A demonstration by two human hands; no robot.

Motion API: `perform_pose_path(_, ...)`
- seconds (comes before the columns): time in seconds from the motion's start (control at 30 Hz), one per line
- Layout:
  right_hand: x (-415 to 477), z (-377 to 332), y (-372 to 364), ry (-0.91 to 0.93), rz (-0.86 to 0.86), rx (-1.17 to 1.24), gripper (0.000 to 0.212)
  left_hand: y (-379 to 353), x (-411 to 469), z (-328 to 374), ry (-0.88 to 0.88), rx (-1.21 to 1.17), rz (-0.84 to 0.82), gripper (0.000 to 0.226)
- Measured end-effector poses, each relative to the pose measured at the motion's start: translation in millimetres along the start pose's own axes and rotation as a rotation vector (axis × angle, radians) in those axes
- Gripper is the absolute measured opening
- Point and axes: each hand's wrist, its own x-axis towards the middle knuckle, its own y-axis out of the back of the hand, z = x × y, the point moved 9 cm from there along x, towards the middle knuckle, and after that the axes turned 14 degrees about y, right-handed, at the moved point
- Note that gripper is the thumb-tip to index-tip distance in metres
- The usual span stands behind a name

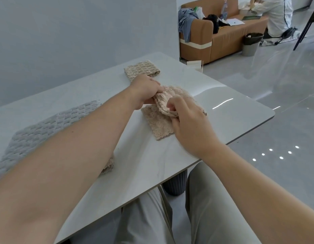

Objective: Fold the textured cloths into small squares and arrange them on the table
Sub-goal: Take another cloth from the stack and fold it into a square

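On the near left of the table (149, 155), a grey cloth (47, 127) lies flat and unfolded, partly hidden by the left forearm. A corner of another beige piece (108, 166) shows from under that forearm. Toward the middle, a beige cloth (159, 124) lies on the table with its far part lifted and doubled back over itself. The left hand (147, 90) grips the raised fold from the left, fingers curled into it. The right hand (189, 118) pinches the same fold from the near right, thumb and fingers bent round its edge, knuckles up. Just beyond the left hand, a folded cloth (142, 69), also beige, rests flat as a small rectangle near the table's far edge. Far right, on the floor, a grey bin (251, 48) with a dark liner stands beside a tan sofa (223, 41); what the bin holds cannot be made out. Clothes and papers lie on the sofa, and a person (276, 14) in white sits past it.
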Motion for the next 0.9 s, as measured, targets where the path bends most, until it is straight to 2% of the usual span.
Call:
perform_pose_path(0.17,-0.4,-23.6,-11.9,0.212,-0.078,-0.066,0.032,13.0,2.1,-14.1,0.055,0.004,-0.018,0.014)
perform_pose_path(0.3,1.0,-32.7,-15.5,0.301,-0.128,-0.135,0.025,24.3,3.0,-17.1,-0.023,0.160,0.073,0.013)
perform_pose_path(0.4,2.1,-36.2,-14.0,0.317,-0.135,-0.140,0.025,30.5,4.2,-20.7,-0.033,0.214,0.112,0.015)
perform_pose_path(0.67,1.1,-33.4,-22.7,0.271,-0.226,-0.029,0.025,32.9,9.6,-33.4,0.006,0.171,0.091,0.016)
perform_pose_path(0.9,-0.1,-32.6,-22.7,0.242,-0.247,-0.008,0.028,35.8,16.3,-40.5,-0.036,0.228,0.140,0.014)
